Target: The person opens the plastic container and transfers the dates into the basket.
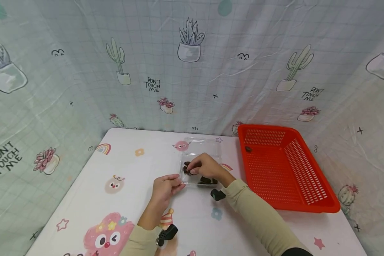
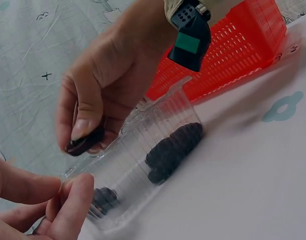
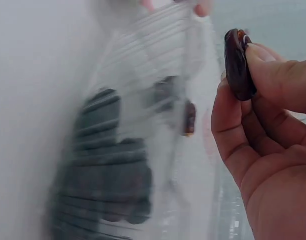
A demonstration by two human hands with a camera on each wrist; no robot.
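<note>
A clear plastic box (image 1: pixel 198 180) with its lid (image 1: pixel 202 146) folded back lies on the table, several dark dates (image 1: pixel 206 180) inside. At the box's near left corner my left hand (image 1: pixel 165 190) pinches the rim between thumb and fingers. Over the box, my right hand (image 1: pixel 208 166) holds a glossy dark brown date (image 3: pixel 237 65) between thumb and fingertips. The right wrist view shows that date raised beside the box. Through the ribbed wall, other dates (image 2: pixel 173 150) look blurred, grouped at the two ends of the box.
A red perforated basket (image 1: pixel 288 167) stands to the right of the box, one date (image 1: pixel 248 149) lying near its left wall. The table (image 1: pixel 140 167) has a printed white cover. A patterned curtain (image 1: pixel 192 89) hangs behind and at both sides.
</note>
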